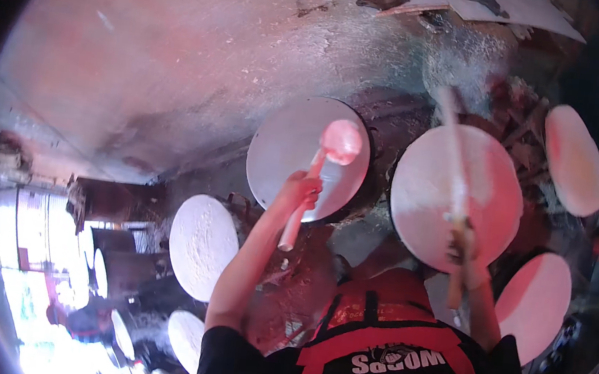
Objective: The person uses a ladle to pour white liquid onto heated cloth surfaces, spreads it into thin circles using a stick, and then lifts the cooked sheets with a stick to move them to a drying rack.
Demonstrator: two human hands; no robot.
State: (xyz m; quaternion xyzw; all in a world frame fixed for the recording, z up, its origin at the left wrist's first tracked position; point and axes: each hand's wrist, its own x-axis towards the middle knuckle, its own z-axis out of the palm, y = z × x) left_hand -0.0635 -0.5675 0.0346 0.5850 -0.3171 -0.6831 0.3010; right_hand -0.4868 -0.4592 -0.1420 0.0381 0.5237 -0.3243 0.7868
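Observation:
My left hand (302, 190) is closed around the pale handle of a round-bowled ladle (341, 141). The ladle's bowl is over a large round pan of smooth greyish liquid (287, 147). Over a second large pan, full of pale, cloudy liquid (418, 199), my right hand (463, 245) grips a long paddle or stick (458, 176). The paddle is blurred, and its wooden handle extends below the hand. Whether its far end touches the liquid cannot be told. Red light tints both pans and my arms.
More round pans of pale contents are at the far right (576, 161), lower right (536, 305) and left (202, 248). A rough, stained wall (208, 68) rises beyond the pans. Dark drum-like vessels (123, 201) stand at the left, near a bright opening. A person (88, 321) appears at the lower left.

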